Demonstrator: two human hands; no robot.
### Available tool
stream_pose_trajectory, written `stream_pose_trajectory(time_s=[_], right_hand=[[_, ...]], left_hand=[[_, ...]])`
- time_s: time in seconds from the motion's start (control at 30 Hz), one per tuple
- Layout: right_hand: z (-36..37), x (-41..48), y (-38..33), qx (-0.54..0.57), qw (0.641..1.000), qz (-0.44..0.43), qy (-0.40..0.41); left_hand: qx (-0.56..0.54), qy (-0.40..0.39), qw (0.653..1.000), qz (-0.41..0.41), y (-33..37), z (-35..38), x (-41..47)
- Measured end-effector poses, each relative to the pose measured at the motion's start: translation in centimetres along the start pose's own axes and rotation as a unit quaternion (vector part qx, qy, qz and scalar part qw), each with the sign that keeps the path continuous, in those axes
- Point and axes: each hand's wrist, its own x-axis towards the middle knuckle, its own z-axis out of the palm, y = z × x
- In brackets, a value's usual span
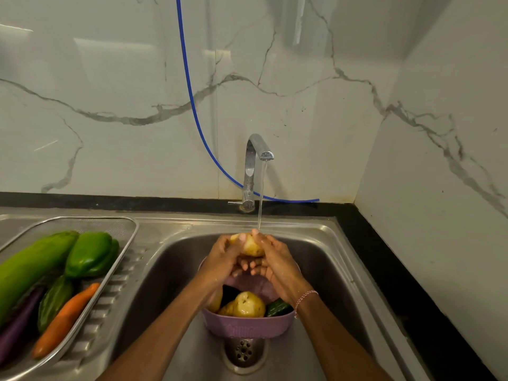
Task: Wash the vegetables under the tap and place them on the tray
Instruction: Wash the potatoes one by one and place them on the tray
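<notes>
In the centre of the frame, over the steel sink [176, 270], the left hand [225, 257] and the right hand [275, 259] are closed together round a pale yellow potato [251, 247], the fingers of both curled about it from either side. The potato sits right under the thin stream of water [261, 193] falling from the chrome tap [254, 166] at the back edge of the sink. Just below the hands, a lilac basket [247, 327] stands in the basin above the drain [243, 350]. It holds a second potato [248, 305], a dark green cucumber [277, 307] at its right side, and other vegetables partly hidden by the left forearm. At the left of the frame, a wire-mesh tray [121, 224] rests on the draining board. It holds a long green gourd [30, 265], a green capsicum [88, 254], a bitter gourd [55, 303], an orange carrot [63, 323] and a purple aubergine [16, 325], all lying close together. A blue hose [189, 86] runs down the marbled wall from the upper middle and passes behind the tap. A red-and-white thread band [305, 296] circles the right wrist
</notes>
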Motion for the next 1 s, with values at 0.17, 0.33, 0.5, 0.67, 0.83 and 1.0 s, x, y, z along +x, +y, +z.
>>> stream_pose_trajectory(time_s=[0.17, 0.33, 0.5, 0.67, 0.83, 1.0], right_hand=[[0.1, 0.2, 0.3, -0.058, 0.997, -0.028, 0.040], [0.0, 0.6, 0.5, -0.044, 0.997, 0.004, 0.065], [-0.5, 0.4, 0.5, -0.018, 0.999, -0.010, -0.031], [0.0, 0.2, 0.4, -0.057, 0.996, -0.068, 0.007], [-1.3, -0.1, -0.7, 0.039, 0.997, -0.029, -0.054], [-1.4, -0.5, -1.4, 0.051, 0.997, -0.011, -0.057]], left_hand=[[0.031, -0.044, 0.998, 0.039, 0.1, -0.3, 0.0], [0.049, -0.133, 0.988, 0.067, -0.2, -1.1, -0.1], [0.024, -0.032, 0.998, 0.042, -0.3, -0.3, 0.2], [-0.016, -0.034, 0.999, 0.008, 0.0, -0.4, -0.1], [-0.053, -0.097, 0.994, 0.007, 0.3, -0.8, -0.1], [-0.035, -0.122, 0.992, 0.014, 0.2, -0.9, -0.4]])
